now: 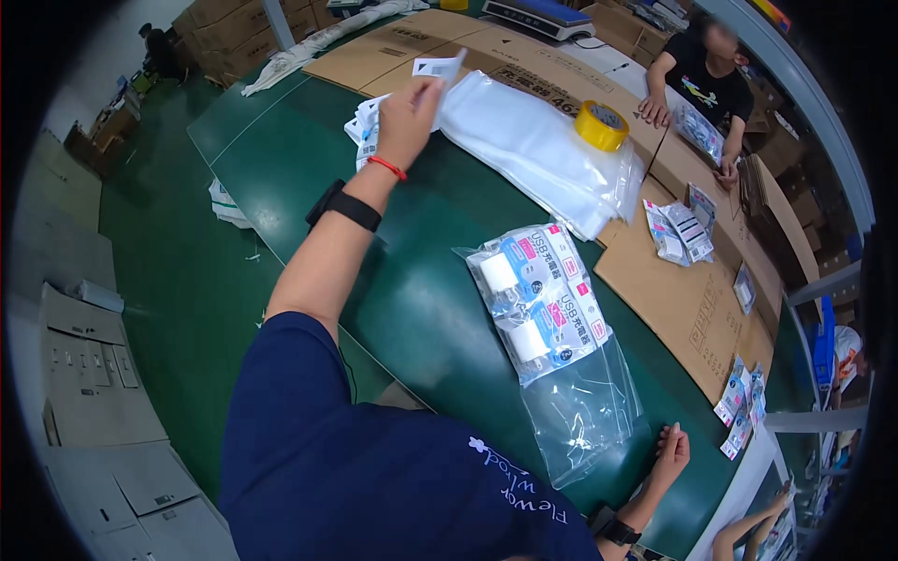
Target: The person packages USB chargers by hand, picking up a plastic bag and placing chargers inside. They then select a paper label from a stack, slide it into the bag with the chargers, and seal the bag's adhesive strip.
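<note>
Clear plastic bag (582,411): flat, glossy, creased, its lower part see-through over the green surface (421,309). Charger packs (559,304) fill the upper part, one above the other; each shows a white plug adapter against a card with pink and blue patches and dark print. White label (436,67): small, thin, with dark marks.

Count: one clear bag holding two charger packs; one label seen at the fingertips, the exact number of sheets there not clear. One label pile (363,131) beside the left wrist, its sheets overlapping too closely to count. One roll of yellow tape (601,126) on one stack of translucent white bags (524,140). To the right, loose packs (687,232) in a small overlapping cluster on cardboard (697,309), a single pack (745,288) apart from them, and another cluster (743,409) by the surface's edge.

Left grip (409,122) is closed, thumb and fingers pinching the label, which sticks out past the fingertips. Right grip (671,455) is loosely curled; whether it has hold of anything, cannot tell. The clear bag lies well apart from the left grip, nearer the person and to the right; its lower end is near the right grip.
</note>
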### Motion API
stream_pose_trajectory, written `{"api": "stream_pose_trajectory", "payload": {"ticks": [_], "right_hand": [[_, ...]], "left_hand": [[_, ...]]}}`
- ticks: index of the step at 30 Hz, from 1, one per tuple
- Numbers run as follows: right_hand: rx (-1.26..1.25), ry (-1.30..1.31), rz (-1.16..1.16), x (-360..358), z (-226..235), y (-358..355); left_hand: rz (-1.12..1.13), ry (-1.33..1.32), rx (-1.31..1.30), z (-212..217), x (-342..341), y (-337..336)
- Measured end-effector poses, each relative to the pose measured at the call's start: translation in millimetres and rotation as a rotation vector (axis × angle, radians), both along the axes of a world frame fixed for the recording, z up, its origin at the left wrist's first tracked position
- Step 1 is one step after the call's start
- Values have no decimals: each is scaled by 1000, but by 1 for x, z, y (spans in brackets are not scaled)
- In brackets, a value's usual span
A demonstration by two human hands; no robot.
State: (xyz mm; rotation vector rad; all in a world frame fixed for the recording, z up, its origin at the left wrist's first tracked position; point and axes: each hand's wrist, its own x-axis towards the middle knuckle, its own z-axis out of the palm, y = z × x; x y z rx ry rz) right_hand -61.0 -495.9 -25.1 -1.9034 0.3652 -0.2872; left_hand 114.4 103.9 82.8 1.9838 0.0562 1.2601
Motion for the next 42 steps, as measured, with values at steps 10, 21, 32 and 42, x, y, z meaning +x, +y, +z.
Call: {"api": "stream_pose_trajectory", "payload": {"ticks": [10,21,32,42], "right_hand": [[481,-68,497,-6,102,89],[901,41,377,24,88,160],[884,-39,331,8,89,166],[278,-460,243,-4,117,138]], "left_hand": [[-498,-271,568,9,-78,-151],[-994,-81,585,4,-143,-241],[-1292,608,-841,-26,-162,-263],[-1112,931,-237,2,-146,-218]]}}
